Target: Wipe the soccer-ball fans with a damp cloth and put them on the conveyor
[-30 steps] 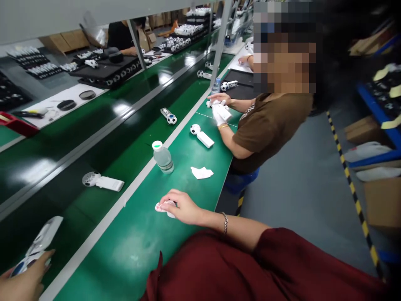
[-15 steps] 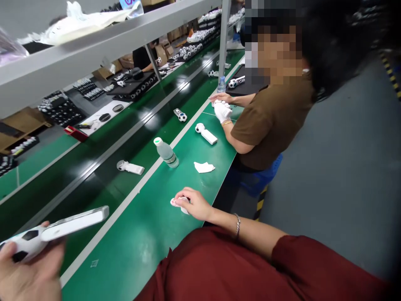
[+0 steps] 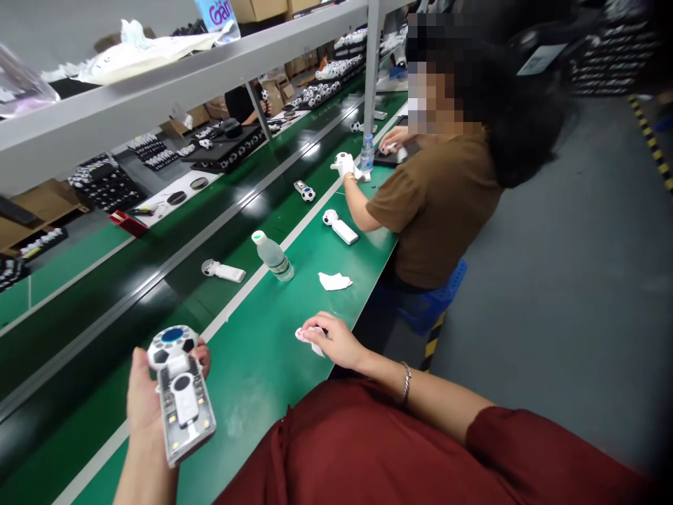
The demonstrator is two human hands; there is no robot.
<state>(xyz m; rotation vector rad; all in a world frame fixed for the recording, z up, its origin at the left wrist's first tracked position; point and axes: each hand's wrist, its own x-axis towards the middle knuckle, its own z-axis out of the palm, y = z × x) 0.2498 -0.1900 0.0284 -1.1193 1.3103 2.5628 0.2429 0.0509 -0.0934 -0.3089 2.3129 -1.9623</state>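
My left hand (image 3: 143,393) is wrapped round a football-patterned handheld fan (image 3: 185,398), which I hold up over the near edge of the belt and the bench. Its round black-and-white head carries a blue disc, and the clear handle shows parts inside. My right hand (image 3: 341,344) rests low over the green bench (image 3: 252,379), fingers closed on a crumpled white cloth (image 3: 316,345) with pinkish marks. Just beyond that hand lies a white scrap (image 3: 335,281). A second fan (image 3: 341,227) lies on the bench further off.
A clear water bottle (image 3: 274,258) stands at the bench's belt-side edge. On the dark green belt (image 3: 158,319) lie more fans, one (image 3: 223,271) nearby. To the right sits a co-worker in a brown shirt (image 3: 446,210), one hand gloved. A metal shelf beam (image 3: 184,77) crosses above.
My left hand has lifted the fan off the belt area and brought it right, turning its clear handle toward me. My right hand keeps the cloth. The co-worker's gloved hand has reached toward the belt.
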